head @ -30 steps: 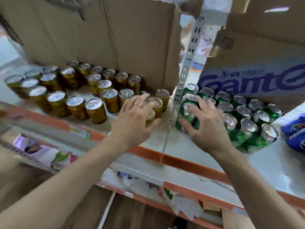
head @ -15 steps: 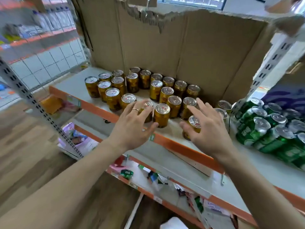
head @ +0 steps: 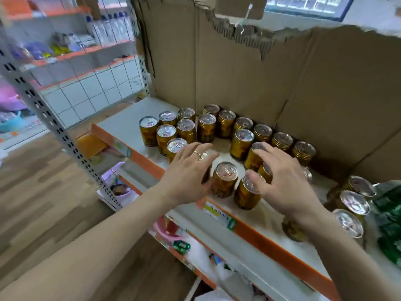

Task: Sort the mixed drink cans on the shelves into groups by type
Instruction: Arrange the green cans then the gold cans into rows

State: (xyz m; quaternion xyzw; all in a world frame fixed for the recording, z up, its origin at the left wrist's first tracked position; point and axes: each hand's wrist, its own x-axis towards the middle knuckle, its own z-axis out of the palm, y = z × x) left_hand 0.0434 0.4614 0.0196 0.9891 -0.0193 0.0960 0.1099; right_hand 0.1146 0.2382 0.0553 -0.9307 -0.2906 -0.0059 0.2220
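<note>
Nearest to me, my left hand is over the front edge of the shelf. Its grip is loose, the fingers almost straight and spread, and they hold nothing; a ring is on one finger. My right hand is beside it, also with a wide, relaxed grip, and its thumb lies on the lid of a gold can at the front edge. I cannot tell if the other fingers touch the cans under them. Between my hands stands one can, upright. Further back the other gold cans stand in rows up to the cardboard at the back edge. At the right end lie green cans, blurred.
</note>
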